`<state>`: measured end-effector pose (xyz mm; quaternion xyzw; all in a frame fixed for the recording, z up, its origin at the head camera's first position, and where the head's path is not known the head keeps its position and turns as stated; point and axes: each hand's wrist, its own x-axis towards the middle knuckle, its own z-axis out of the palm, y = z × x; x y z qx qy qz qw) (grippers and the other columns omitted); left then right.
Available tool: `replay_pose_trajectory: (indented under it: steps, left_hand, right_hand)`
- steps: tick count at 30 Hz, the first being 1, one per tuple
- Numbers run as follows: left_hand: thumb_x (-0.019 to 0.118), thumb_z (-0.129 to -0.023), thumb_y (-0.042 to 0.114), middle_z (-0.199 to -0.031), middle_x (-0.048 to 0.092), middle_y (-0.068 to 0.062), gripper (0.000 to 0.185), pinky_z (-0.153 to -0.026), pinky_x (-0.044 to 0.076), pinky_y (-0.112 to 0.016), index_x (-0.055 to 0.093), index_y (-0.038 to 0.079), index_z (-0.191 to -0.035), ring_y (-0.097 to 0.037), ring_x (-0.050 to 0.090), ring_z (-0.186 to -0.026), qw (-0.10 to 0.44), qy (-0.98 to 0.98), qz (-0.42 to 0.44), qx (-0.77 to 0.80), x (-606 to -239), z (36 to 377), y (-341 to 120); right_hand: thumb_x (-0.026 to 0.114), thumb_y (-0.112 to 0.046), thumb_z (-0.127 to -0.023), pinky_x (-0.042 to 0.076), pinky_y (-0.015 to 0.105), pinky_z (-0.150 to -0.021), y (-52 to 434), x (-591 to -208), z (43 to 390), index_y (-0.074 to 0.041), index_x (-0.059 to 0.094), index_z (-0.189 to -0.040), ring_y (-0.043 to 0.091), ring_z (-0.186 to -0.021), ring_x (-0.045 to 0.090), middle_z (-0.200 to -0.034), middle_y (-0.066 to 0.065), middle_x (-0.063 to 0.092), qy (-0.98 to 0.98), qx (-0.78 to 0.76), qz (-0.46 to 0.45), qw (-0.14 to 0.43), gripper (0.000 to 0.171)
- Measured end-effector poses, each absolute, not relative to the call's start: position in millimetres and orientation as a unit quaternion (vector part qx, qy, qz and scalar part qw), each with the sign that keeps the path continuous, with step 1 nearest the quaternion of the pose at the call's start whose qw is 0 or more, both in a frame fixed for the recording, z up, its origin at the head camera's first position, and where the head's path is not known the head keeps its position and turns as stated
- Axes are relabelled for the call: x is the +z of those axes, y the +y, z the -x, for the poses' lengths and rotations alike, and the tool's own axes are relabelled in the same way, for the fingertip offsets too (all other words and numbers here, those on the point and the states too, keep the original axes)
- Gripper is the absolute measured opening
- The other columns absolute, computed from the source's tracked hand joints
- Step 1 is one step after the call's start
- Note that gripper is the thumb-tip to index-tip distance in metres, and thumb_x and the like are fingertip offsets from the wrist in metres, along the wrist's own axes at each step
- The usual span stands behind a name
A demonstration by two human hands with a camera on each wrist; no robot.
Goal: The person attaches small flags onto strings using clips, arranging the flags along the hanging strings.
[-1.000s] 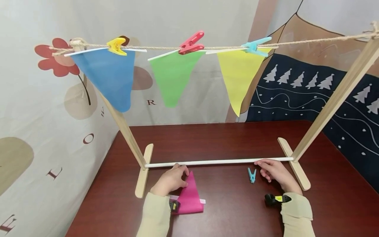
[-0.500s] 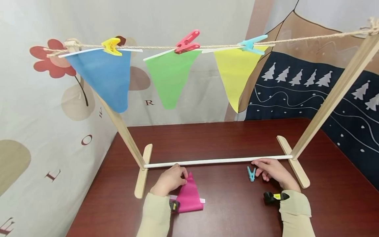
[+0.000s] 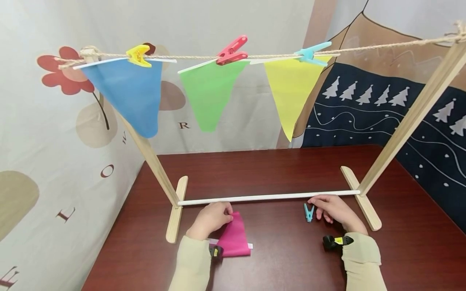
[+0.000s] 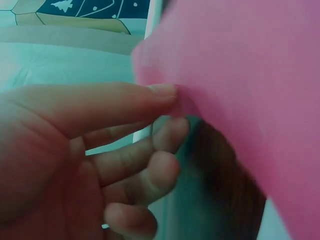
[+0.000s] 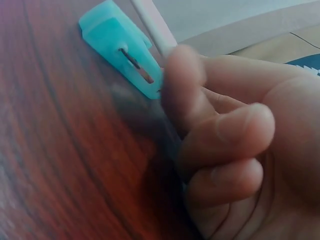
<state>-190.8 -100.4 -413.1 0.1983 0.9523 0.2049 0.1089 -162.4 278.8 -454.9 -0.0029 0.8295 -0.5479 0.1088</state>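
Observation:
A pink pennant flag (image 3: 236,238) with a white strip across its wide end lies low on the table in the head view. My left hand (image 3: 212,218) pinches its narrow tip between thumb and finger. The left wrist view shows the thumb (image 4: 165,95) against the pink cloth (image 4: 240,75), with the other fingers curled loosely below. My right hand (image 3: 333,208) hovers beside a small light-blue clothespin (image 3: 309,213), holding nothing. Up close in the right wrist view, its fingertips are right at one end of the clothespin (image 5: 120,47), fingers loosely bent.
A wooden stand holds a twine line (image 3: 371,49) above the hands. From it hang a blue flag (image 3: 127,95), a green flag (image 3: 212,95) and a yellow flag (image 3: 295,91), each with a clip. A white rod (image 3: 269,197) joins the stand's feet just beyond the hands.
The left hand has shifted slightly right, and the pink flag's tip has moved with it. The right hand has come a little left, closer to the clothespin.

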Motion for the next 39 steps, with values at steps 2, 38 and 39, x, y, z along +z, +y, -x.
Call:
replay_pose_trajectory:
  steps: [2,38,39]
  left_hand:
    - [0.063,-0.080,0.025,-0.065,0.050,0.008,0.008,-0.056,0.038,-0.028,0.057,0.019,-0.080,-0.011,0.046,-0.061,0.097,0.953,-0.199,0.206,-412,192,-99]
    - [0.058,-0.084,0.030,-0.072,0.049,0.013,0.011,-0.059,0.040,-0.022,0.058,0.023,-0.092,-0.005,0.047,-0.064,-0.012,0.921,-0.277,0.274,-397,177,-62]
    - [0.059,-0.084,0.030,-0.072,0.049,0.013,0.011,-0.059,0.040,-0.021,0.058,0.023,-0.092,-0.005,0.047,-0.064,-0.010,0.920,-0.286,0.266,-399,177,-61]
  right_hand:
    - [0.051,-0.024,-0.091,0.035,0.021,-0.035,279,-455,163,0.001,0.059,-0.105,0.009,-0.037,0.040,-0.056,0.010,0.056,0.830,-0.545,0.007,0.113,0.031]
    - [0.055,-0.036,-0.087,0.044,0.032,-0.040,274,-455,164,0.001,0.054,-0.071,0.014,-0.040,0.046,-0.055,0.008,0.050,0.835,-0.536,0.014,0.124,0.040]
    - [0.055,-0.037,-0.087,0.044,0.032,-0.041,273,-455,164,0.001,0.053,-0.071,0.014,-0.040,0.046,-0.055,0.008,0.050,0.836,-0.535,0.010,0.126,0.041]
